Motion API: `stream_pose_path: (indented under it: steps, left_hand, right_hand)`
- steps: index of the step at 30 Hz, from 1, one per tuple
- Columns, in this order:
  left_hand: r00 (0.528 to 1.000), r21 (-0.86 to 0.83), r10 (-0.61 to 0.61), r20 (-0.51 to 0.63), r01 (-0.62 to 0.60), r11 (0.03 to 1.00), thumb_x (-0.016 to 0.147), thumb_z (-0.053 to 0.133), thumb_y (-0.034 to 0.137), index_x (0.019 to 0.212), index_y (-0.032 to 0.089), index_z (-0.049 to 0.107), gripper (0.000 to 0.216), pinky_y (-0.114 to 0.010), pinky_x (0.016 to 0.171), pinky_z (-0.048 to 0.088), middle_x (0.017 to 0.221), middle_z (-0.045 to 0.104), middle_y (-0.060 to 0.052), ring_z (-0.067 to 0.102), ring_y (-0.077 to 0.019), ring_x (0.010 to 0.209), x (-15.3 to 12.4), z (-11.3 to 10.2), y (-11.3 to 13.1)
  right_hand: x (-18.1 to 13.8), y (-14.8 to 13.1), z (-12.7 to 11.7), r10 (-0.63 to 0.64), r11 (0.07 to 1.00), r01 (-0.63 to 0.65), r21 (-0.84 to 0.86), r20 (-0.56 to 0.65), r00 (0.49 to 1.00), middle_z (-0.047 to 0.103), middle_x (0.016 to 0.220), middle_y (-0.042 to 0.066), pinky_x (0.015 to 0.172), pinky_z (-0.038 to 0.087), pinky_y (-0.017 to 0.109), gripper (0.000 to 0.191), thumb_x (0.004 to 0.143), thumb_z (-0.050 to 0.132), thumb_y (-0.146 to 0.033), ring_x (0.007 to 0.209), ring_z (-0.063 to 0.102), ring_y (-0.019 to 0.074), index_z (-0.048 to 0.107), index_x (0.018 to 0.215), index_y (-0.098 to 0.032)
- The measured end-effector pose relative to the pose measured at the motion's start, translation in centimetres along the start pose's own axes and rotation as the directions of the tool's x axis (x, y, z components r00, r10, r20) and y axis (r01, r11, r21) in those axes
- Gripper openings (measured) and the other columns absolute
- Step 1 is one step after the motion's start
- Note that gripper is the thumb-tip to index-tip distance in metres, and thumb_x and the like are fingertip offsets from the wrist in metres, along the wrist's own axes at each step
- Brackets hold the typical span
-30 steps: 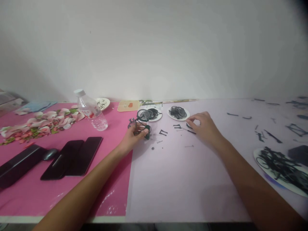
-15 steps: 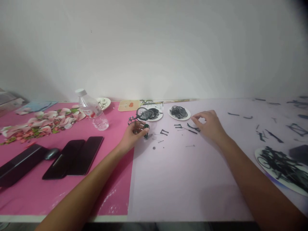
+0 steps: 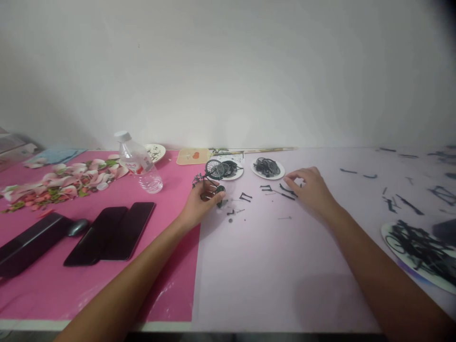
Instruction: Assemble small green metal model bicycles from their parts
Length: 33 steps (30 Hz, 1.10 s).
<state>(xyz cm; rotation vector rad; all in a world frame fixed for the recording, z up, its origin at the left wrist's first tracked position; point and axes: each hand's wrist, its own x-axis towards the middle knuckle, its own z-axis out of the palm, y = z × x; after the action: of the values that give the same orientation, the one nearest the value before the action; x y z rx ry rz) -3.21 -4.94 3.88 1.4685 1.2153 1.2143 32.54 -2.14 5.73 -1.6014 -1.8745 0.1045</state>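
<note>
My left hand [image 3: 200, 205] is closed around a black model bicycle [image 3: 214, 169], one spoked wheel pointing up and away. The palm and fingers cover part of its frame. On the right, the thumb and forefinger of my right hand [image 3: 310, 188] are pinched together beside a slim black part [image 3: 289, 190]; what lies between the fingertips is too small to make out. Between both hands lie a small black bracket-shaped piece [image 3: 245, 196], another like it [image 3: 266, 188], a thin rod [image 3: 285, 218] and a tiny round piece [image 3: 230, 220].
Behind the hands stand a plate of black wheels [image 3: 237, 175] and a plate of black rings [image 3: 268, 169]. A larger plate [image 3: 388, 240] of black parts sits at right. Leftward are a clear bottle [image 3: 140, 166], phones [image 3: 126, 232], a black box [image 3: 32, 242] and pink petals [image 3: 71, 178].
The view has shifted slightly, so everything sits a little further right. A small dark piece now shows on the table below my left hand. Both hands otherwise keep nearly the same pose.
</note>
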Motion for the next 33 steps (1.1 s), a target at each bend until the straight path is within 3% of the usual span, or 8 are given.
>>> stream_pose_path:
  steps: [5, 11, 16, 25, 29, 33]
  left_hand:
    - [1.0, 0.004, -0.001, -0.017, 0.001, 1.0, 0.081, 0.081, 0.044, 0.092, 0.018, 0.067, 0.032, -0.032, 0.075, 0.052, 0.118, 0.071, -0.01, 0.068, -0.0189, 0.089, -0.2, 0.3, 0.6]
    - [1.0, -0.054, 0.014, -0.012, -0.014, 0.998, 0.08, 0.08, 0.04, 0.082, 0.017, 0.065, 0.028, -0.035, 0.081, 0.053, 0.103, 0.075, -0.01, 0.069, -0.0229, 0.094, -0.3, 0.1, 1.3]
    - [0.999, -0.069, 0.006, -0.039, -0.008, 0.998, 0.08, 0.08, 0.039, 0.075, 0.017, 0.061, 0.029, -0.031, 0.072, 0.05, 0.105, 0.074, -0.009, 0.067, -0.0183, 0.084, -0.2, 0.1, 1.2]
    - [0.999, -0.16, -0.035, -0.004, 0.034, 0.987, 0.085, 0.076, 0.043, 0.088, 0.015, 0.066, 0.03, -0.03, 0.076, 0.054, 0.095, 0.071, -0.006, 0.065, -0.016, 0.082, 0.2, 0.2, -0.1]
    - [0.991, -0.284, -0.082, 0.109, 0.11, 0.952, 0.087, 0.073, 0.035, 0.108, 0.017, 0.067, 0.029, -0.035, 0.083, 0.058, 0.103, 0.068, -0.005, 0.068, -0.018, 0.089, -0.2, 0.6, -0.2]
    - [0.979, -0.264, -0.074, 0.19, 0.123, 0.957, 0.088, 0.074, 0.035, 0.115, 0.017, 0.065, 0.034, -0.039, 0.091, 0.058, 0.115, 0.066, -0.008, 0.069, -0.0199, 0.098, -0.9, 1.3, -0.2]
  right_hand:
    - [-0.4, -0.4, 0.6, -0.01, 1.0, 0.009, 0.024, 0.012, 1.0, 0.074, 0.1, 0.008, 0.094, 0.047, 0.049, 0.022, 0.095, 0.061, -0.044, 0.114, 0.056, 0.0338, 0.073, 0.088, -0.027]
    - [-0.7, -1.4, 1.2, -0.024, 0.998, 0.021, 0.055, 0.043, 0.999, 0.073, 0.099, 0.009, 0.093, 0.049, 0.049, 0.022, 0.095, 0.061, -0.044, 0.114, 0.056, 0.0334, 0.073, 0.088, -0.026]
    - [-0.7, -1.6, 1.3, -0.013, 0.997, 0.011, 0.075, 0.032, 0.999, 0.073, 0.099, 0.009, 0.093, 0.049, 0.049, 0.023, 0.095, 0.062, -0.045, 0.114, 0.057, 0.0334, 0.073, 0.089, -0.026]
    - [-1.3, -1.8, 2.5, -0.045, 0.988, 0.048, 0.144, -0.022, 0.999, 0.07, 0.095, 0.007, 0.091, 0.05, 0.045, 0.021, 0.094, 0.066, -0.044, 0.101, 0.061, 0.0286, 0.075, 0.092, -0.025]
    - [-2.2, -4.0, 3.2, -0.04, 0.97, 0.042, 0.238, -0.016, 0.999, 0.068, 0.102, 0.008, 0.087, 0.052, 0.042, 0.024, 0.095, 0.065, -0.044, 0.095, 0.063, 0.0256, 0.076, 0.106, -0.026]
    - [-3.5, -6.9, 3.5, -0.137, 0.948, 0.108, 0.298, 0.077, 0.988, 0.069, 0.106, 0.007, 0.087, 0.052, 0.041, 0.029, 0.095, 0.066, -0.043, 0.095, 0.063, 0.0248, 0.07, 0.12, -0.029]
